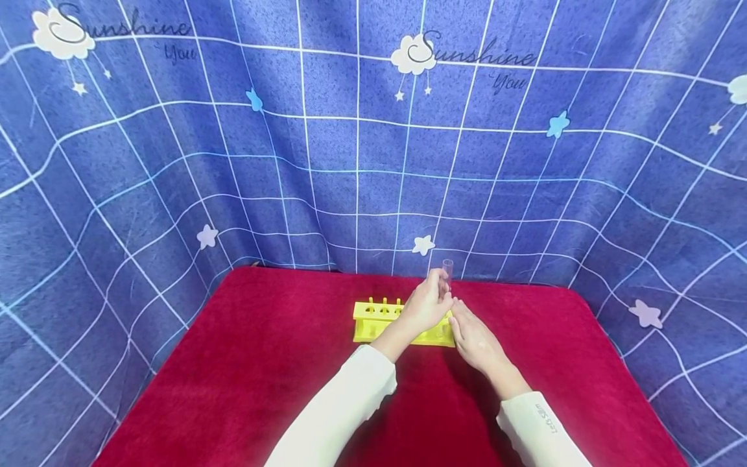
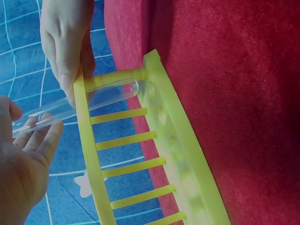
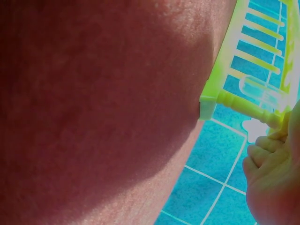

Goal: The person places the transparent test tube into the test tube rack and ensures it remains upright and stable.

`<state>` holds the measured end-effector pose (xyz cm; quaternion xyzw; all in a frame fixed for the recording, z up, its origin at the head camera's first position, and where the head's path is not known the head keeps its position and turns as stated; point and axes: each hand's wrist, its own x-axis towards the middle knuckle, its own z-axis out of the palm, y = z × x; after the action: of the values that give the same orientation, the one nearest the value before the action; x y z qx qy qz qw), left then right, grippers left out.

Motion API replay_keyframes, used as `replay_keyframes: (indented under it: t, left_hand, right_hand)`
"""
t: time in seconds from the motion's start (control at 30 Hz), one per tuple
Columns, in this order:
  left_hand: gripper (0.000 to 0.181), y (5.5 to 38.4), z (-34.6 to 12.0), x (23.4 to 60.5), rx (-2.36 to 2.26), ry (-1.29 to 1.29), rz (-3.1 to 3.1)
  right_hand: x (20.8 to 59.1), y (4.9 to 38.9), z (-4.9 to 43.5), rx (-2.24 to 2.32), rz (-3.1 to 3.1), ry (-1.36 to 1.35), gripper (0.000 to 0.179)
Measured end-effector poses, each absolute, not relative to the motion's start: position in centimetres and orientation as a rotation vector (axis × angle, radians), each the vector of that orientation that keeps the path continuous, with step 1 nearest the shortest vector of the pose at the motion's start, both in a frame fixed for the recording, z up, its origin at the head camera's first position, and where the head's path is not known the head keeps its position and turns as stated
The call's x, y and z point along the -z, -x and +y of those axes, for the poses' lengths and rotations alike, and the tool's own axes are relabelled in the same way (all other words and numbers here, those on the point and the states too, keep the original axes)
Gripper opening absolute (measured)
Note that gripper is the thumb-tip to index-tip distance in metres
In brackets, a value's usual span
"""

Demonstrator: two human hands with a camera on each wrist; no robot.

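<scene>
A clear test tube (image 1: 447,267) stands in the end hole of a yellow test tube rack (image 1: 373,312). My left hand (image 1: 425,309) holds the tube's upper part between thumb and fingers. In the left wrist view the tube (image 2: 110,95) passes through the rack's top plate, its rounded bottom close to the base (image 2: 180,126). At the rack's right end, my right hand (image 1: 478,340) grips the corner of the top plate, as the left wrist view shows. Curled fingers (image 3: 262,152) appear at that corner in the right wrist view.
The rack stands on a table under a red cloth (image 1: 262,363). More holes and upright pegs (image 1: 384,301) run along the rack to the left. Behind and at both sides hangs a blue curtain (image 1: 327,149) with white grid lines, clouds and stars.
</scene>
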<state>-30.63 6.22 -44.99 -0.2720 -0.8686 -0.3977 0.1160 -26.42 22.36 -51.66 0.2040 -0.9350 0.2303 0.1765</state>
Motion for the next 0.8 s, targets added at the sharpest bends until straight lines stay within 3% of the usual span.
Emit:
replay_keyframes:
  t: [0.8]
  left_hand:
    - [0.039, 30.54, 6.15, 45.72, 1.153, 0.844, -2.598]
  right_hand:
    - [51.73, 26.52, 22.36, -0.657, -2.644, -0.582, 0.047]
